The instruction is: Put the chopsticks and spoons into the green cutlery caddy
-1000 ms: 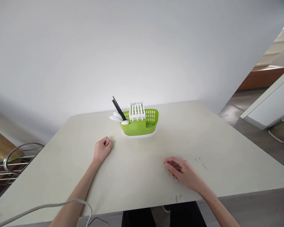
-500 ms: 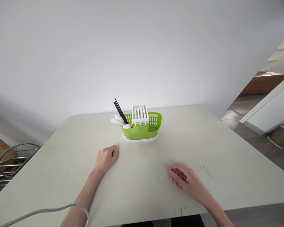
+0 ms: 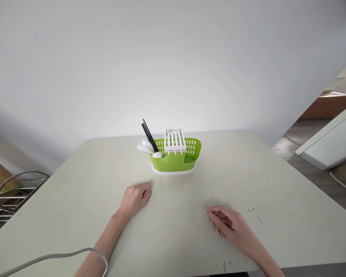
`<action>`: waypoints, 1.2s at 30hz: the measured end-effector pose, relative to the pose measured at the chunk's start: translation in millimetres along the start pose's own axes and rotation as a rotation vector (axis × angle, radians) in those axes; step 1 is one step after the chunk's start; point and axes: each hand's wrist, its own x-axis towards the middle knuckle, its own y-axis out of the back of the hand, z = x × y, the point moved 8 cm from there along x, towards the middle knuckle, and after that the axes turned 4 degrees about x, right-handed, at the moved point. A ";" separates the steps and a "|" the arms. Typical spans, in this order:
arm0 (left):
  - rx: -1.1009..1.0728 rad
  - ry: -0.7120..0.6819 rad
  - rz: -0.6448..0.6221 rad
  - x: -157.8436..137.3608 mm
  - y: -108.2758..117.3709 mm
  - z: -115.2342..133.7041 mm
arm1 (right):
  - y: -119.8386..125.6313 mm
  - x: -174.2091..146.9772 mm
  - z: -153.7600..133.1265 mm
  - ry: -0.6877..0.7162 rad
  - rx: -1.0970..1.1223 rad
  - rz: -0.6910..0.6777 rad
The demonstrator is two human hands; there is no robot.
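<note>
My left hand [image 3: 135, 199] rests on the table in a closed fist, with nothing visible in it, in front of and to the left of a green plastic cutlery basket [image 3: 173, 164]. My right hand [image 3: 232, 227] lies on the table to the right, thumb over loosely curled fingers, nothing seen in them. Neither hand touches the basket. Black chopsticks [image 3: 150, 135] lean out of its left end, beside white spoons [image 3: 145, 148]. A white slatted rack [image 3: 175, 141] sits across its middle, and its right compartment has a low front cutout.
A pale table [image 3: 175, 215] stands against a white wall [image 3: 173, 69]. A grey cable [image 3: 52, 255] crosses my left forearm. Beyond the table's left edge is a metal rack [image 3: 20, 192] with a wooden board [image 3: 0, 175]. A white panel [image 3: 331, 134] stands beyond the right side.
The view has shifted slightly, so the basket, table and hands appear a little farther right. Both hands keep the same pose on the table.
</note>
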 end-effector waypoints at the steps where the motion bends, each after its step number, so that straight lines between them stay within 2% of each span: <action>1: 0.001 0.000 -0.002 -0.1 -0.3 0.1 | 0.3 0.0 -0.1 0.001 -0.004 0.000; 8: -0.012 0.007 0.014 0.1 -0.6 0.3 | -3.8 8.6 -9.2 0.019 -0.062 -0.008; 11: -0.031 0.016 0.016 0.5 -1.3 -0.4 | -9.4 18.2 -31.7 0.126 -0.117 0.008; 15: -0.072 0.035 0.009 1.6 -2.9 -2.0 | -9.0 40.6 -70.5 0.305 -0.181 0.165; 21: -0.094 0.062 0.016 3.2 -2.1 -3.2 | -6.3 98.1 -106.4 0.435 -0.278 0.329; 24: -0.101 0.064 0.012 3.7 -2.4 -2.6 | -1.4 126.8 -110.6 0.413 -0.316 0.389; 27: -0.106 0.066 0.013 4.2 -3.3 -2.6 | 0.1 146.8 -109.6 0.370 -0.381 0.379; 36: -0.119 0.070 0.018 4.3 -2.1 -1.6 | 9.2 154.9 -99.5 0.365 -0.541 0.489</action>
